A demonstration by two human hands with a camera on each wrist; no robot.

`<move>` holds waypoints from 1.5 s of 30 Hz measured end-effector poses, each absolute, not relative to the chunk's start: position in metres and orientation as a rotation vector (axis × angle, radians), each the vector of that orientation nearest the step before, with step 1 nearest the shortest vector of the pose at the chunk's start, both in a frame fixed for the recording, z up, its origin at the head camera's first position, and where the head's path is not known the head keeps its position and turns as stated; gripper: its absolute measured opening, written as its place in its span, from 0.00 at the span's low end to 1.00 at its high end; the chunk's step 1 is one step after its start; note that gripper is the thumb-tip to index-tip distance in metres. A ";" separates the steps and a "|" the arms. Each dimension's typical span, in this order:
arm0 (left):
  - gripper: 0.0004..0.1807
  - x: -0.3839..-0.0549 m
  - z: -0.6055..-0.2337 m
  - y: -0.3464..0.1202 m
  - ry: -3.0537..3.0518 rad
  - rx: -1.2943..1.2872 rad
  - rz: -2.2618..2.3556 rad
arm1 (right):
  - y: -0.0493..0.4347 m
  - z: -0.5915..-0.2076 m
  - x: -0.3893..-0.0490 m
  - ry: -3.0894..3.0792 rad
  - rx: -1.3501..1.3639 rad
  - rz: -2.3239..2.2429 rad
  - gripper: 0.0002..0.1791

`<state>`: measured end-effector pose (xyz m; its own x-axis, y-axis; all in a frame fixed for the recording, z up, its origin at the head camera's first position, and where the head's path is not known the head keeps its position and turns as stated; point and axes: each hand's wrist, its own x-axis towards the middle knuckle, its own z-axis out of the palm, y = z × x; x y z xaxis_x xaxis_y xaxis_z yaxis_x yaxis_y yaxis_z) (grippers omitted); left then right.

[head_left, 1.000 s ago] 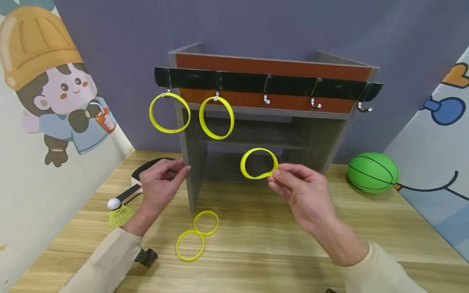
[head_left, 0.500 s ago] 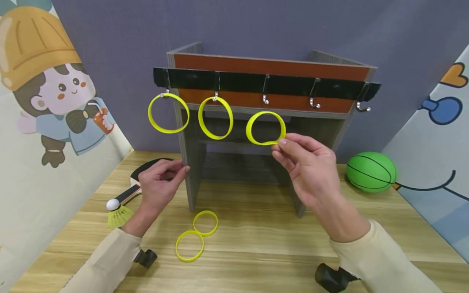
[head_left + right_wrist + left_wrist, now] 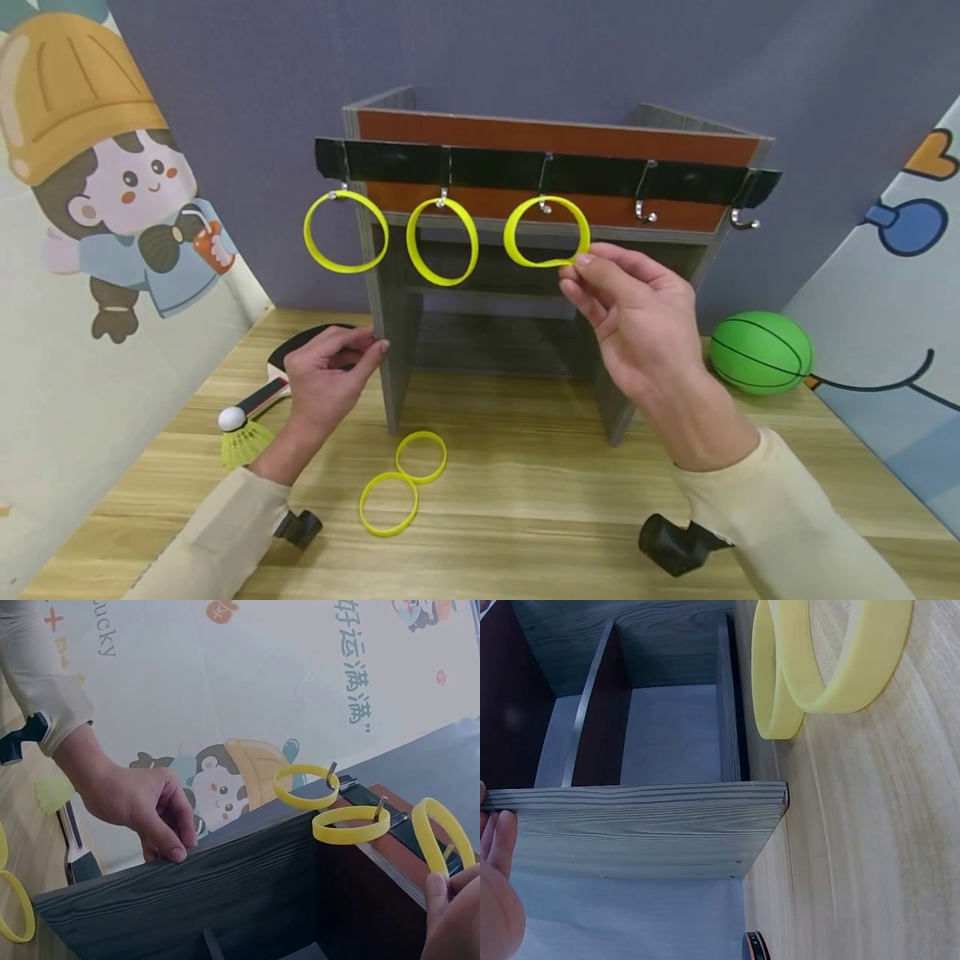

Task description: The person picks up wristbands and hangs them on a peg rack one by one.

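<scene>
Your R hand (image 3: 641, 325) pinches yellow ring (image 3: 511, 242) by lower R edge — ring's up at middle hook (image 3: 545, 206), can't tell if caught. Your L hand (image 3: 330, 379) pinches front edge of shelf unit's side panel (image 3: 393, 367). Hung rings (image 3: 346, 269) x2 on 1st & 2nd hooks; loose rings (image 3: 388, 532) x2 touching on surface (image 3: 510, 508). Shuttlecock (image 3: 246, 445) + paddle (image 3: 262, 397) nr L forearm — green ball (image 3: 761, 352) far R.

Left grip (image 3: 328, 379) low; right grip (image 3: 645, 325) higher; each in a thumb-and-finger pinch
</scene>
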<state>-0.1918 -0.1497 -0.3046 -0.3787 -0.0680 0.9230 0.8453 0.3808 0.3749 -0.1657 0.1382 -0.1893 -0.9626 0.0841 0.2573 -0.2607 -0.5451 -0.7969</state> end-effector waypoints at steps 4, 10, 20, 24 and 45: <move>0.12 -0.192 -0.305 -0.150 -1.653 -0.703 -1.166 | 0.136 -0.188 -0.168 -1.382 0.241 2.586 0.16; 0.12 -0.192 -0.306 -0.150 -1.650 -0.707 -1.163 | 0.135 -0.189 -0.172 -1.312 0.239 2.657 0.15; 0.12 -0.192 -0.306 -0.151 -1.654 -0.702 -1.161 | 0.132 -0.193 -0.175 -1.286 0.260 2.681 0.13; 0.12 -0.192 -0.306 -0.151 -1.653 -0.698 -1.164 | 0.132 -0.195 -0.174 -1.310 0.263 2.669 0.14; 0.11 -0.192 -0.306 -0.150 -1.652 -0.703 -1.169 | 0.135 -0.209 -0.173 -1.479 0.232 2.623 0.14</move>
